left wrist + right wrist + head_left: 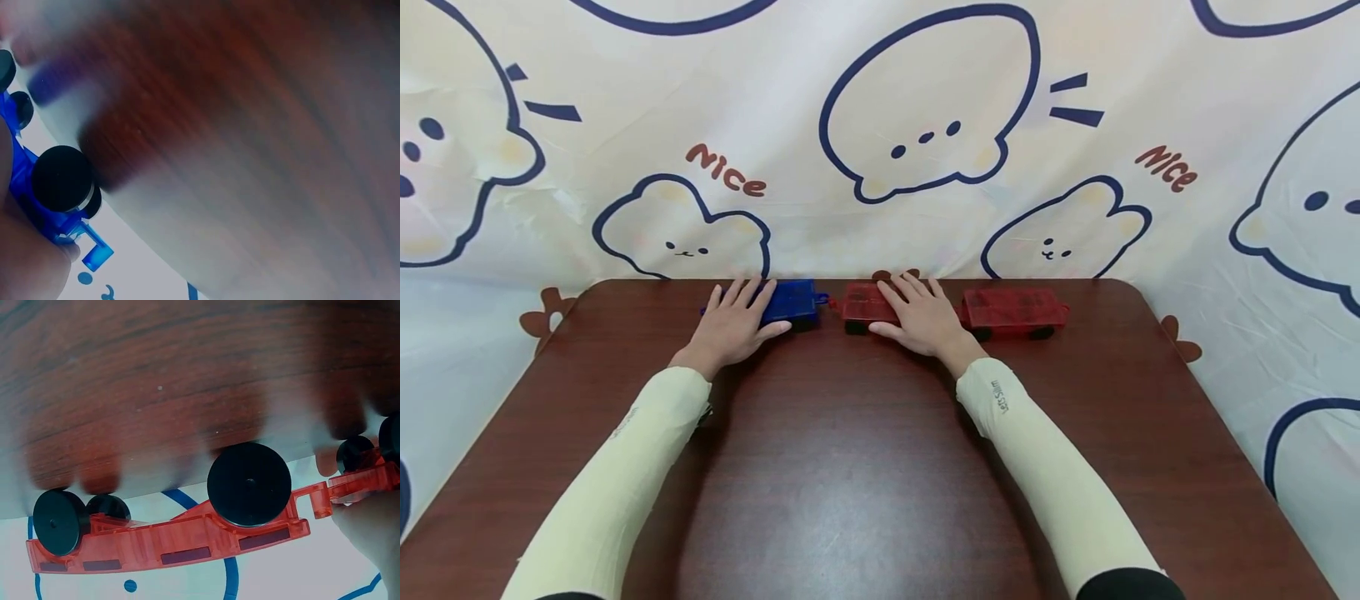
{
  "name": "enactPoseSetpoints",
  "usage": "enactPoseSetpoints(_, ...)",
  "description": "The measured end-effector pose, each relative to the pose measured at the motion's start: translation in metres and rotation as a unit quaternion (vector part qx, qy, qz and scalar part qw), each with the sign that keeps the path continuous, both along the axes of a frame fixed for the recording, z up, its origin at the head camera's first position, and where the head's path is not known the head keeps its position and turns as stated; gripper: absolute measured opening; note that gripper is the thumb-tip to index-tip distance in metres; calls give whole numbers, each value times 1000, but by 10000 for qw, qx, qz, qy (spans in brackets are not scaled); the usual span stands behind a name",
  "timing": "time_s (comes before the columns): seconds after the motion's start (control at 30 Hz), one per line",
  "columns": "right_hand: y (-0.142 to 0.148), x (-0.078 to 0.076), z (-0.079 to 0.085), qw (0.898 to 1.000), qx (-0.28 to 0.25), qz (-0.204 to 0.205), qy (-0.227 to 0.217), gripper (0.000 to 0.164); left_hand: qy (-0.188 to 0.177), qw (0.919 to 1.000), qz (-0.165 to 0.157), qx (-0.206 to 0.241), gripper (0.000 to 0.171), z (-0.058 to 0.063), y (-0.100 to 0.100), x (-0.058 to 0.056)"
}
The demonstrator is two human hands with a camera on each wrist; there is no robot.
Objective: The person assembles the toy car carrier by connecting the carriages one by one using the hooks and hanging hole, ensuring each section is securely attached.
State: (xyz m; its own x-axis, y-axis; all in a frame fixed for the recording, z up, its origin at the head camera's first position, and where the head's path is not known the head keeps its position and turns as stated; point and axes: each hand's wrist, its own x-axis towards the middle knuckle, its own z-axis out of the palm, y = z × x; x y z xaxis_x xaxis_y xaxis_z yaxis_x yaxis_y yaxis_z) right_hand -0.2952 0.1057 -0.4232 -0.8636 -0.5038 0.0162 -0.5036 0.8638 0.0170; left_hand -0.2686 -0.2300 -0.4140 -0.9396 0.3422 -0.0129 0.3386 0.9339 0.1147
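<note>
Three toy train cars on black wheels stand in a row along the far table edge. My left hand (730,327) rests on the blue train car (793,302), fingers extended over it and thumb at its near side. My right hand (922,319) lies across the middle red train car (863,304), fingers spread and straight. Right of that hand stands another red train car (1015,308); the right wrist view shows its coupling (320,500) meeting the middle car. A blue hook (97,254) sticks out in the left wrist view. Whether the blue and red couplings are linked, I cannot tell.
The cars stand on a dark brown wooden table (850,467) with rounded far corners. Right behind it hangs a white cloth (805,242) printed with cartoon figures, which also runs along both sides.
</note>
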Motion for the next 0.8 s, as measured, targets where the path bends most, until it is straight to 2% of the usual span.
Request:
enactPoseSetpoints(0.4, -5, -1, -2, 9999, -43, 9, 167, 87, -144, 9992, -7, 371, 90, 0, -10, 0)
enactPoseSetpoints(0.67, -4, 0, -3, 9999, -58, 11, 159, 87, -261, 9975, -3, 659, 90, -1, -9, 1)
enactPoseSetpoints(0.8, -3, 0, -2, 9998, -72, -3, 189, 87, -285, 9975, -69, 644, 90, -1, -7, 1)
